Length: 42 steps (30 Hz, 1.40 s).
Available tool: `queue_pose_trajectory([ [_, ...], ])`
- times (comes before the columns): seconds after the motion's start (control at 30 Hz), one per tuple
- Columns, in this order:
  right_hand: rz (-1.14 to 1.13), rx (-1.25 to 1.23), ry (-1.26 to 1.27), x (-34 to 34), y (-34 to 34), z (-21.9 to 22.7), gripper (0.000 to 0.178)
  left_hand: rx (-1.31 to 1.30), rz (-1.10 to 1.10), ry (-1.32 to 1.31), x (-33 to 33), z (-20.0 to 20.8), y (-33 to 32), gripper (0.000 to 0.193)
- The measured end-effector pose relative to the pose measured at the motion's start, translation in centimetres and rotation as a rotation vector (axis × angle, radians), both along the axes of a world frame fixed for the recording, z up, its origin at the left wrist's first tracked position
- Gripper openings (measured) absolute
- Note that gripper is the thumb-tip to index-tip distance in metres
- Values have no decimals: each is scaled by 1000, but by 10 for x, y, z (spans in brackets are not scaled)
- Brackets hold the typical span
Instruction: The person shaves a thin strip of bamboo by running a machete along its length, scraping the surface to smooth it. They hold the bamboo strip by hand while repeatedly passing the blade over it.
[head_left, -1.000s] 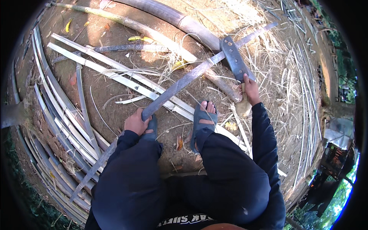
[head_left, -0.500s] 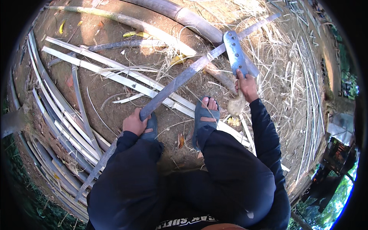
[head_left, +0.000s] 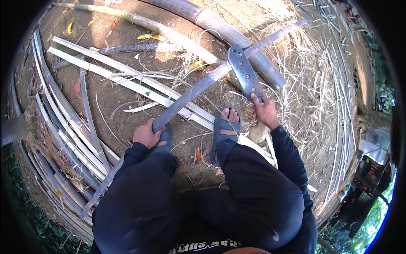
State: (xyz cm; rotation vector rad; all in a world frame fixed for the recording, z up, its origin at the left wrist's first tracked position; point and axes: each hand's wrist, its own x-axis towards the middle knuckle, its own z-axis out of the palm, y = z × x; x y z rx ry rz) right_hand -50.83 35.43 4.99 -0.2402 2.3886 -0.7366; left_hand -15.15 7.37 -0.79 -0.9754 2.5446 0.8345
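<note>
My left hand (head_left: 146, 134) is closed around a long greyish bamboo strip (head_left: 190, 96), which slants up to the right and continues behind the hand beside my left leg. My right hand (head_left: 265, 111) grips a broad knife with a dark blade (head_left: 244, 73) pierced by several holes. The pale, bulbous end of its handle (head_left: 258, 132) shows below the fingers. The blade overlaps the strip near a node, its edge side toward the left; whether it has cut in cannot be seen.
A thick bamboo pole (head_left: 215, 27) lies on the ground under the strip's far part. Pale split bamboo lengths (head_left: 122, 82) cross before my sandalled feet. Stacked strips (head_left: 78, 144) lie left, fibrous shavings (head_left: 304, 80) right. A thinner pole (head_left: 139, 20) lies at the far left.
My right hand has drawn the knife down and to the left, and the blade has tilted left across the strip. My left hand has barely shifted.
</note>
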Motion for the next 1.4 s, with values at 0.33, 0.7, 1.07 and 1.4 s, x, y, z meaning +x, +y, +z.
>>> queue_pose_trajectory([
  [0.33,379,58,162,4,20,-26,52,-57,-15,18,5,-6,0,48],
  [0.7,382,-68,278,6,18,-16,50,4,67,47,-3,10,2,39],
  [1.07,-69,-48,24,-18,26,-9,48,323,45,116,-1,-4,-15,29],
  [1.4,-4,-89,57,-9,13,3,54,88,22,55,-4,9,-3,32],
])
